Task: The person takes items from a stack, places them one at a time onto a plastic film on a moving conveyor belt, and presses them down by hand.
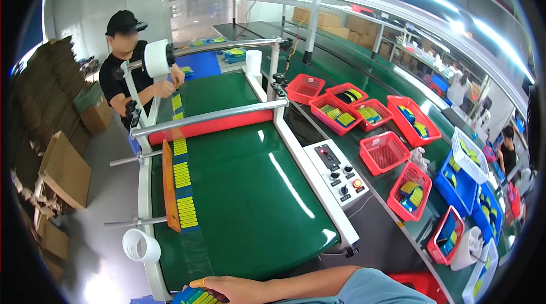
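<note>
At the lower edge my right hand (236, 290) is closed around a stack of blue pieces with yellow stripes (199, 297). A yellow cover sits on one of its digits. The lower part of this hand and of the stack is cut off by the picture's edge. My left hand is out of view. Just beyond lies the near end of a green conveyor belt (244, 190), with a strip of clear film (196, 255) on it. Along the belt's left side runs a row of blue pieces with yellow stripes (183, 176), beside an orange guide bar (169, 190).
A red roller (216, 126) and metal bar cross the belt. A co-worker (128, 71) stands at its far end, hands over the strip. Right are a control box (335, 173), red baskets (384, 152) and blue trays (458, 187). Cardboard (65, 170) stands left.
</note>
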Tool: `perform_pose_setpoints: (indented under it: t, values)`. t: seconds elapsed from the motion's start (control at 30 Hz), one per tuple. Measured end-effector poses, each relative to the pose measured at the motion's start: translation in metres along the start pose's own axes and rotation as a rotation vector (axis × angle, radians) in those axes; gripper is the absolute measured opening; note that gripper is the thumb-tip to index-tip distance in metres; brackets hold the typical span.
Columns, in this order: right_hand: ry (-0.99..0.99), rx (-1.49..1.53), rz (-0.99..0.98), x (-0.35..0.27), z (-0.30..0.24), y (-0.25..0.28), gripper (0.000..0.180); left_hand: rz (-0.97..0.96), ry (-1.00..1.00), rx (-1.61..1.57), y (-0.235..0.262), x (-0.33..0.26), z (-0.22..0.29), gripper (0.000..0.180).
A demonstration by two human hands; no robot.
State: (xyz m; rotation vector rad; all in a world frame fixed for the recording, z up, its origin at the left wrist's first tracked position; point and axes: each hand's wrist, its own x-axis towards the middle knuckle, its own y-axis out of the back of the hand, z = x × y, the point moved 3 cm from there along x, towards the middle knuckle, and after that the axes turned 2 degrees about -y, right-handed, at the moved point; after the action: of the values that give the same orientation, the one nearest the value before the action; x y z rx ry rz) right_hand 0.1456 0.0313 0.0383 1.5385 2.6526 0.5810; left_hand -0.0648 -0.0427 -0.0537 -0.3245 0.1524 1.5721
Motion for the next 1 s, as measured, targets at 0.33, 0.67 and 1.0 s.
perform_pose_setpoints:
  t: [0.33,0.67,1.0]
  values:
    - [-0.042,0.061,0.149,0.001,-0.01,0.01,0.054,0.056,0.178,-0.314,0.006,0.008,0.007,0.049]
    - [0.054,0.099,0.227,0.008,-0.012,0.013,0.043,-0.044,-0.379,0.26,-0.017,0.001,0.049,0.042]
    - [-0.111,-0.002,0.201,0.066,0.045,0.062,0.05,0.207,0.043,-0.157,0.008,-0.012,0.036,0.047]
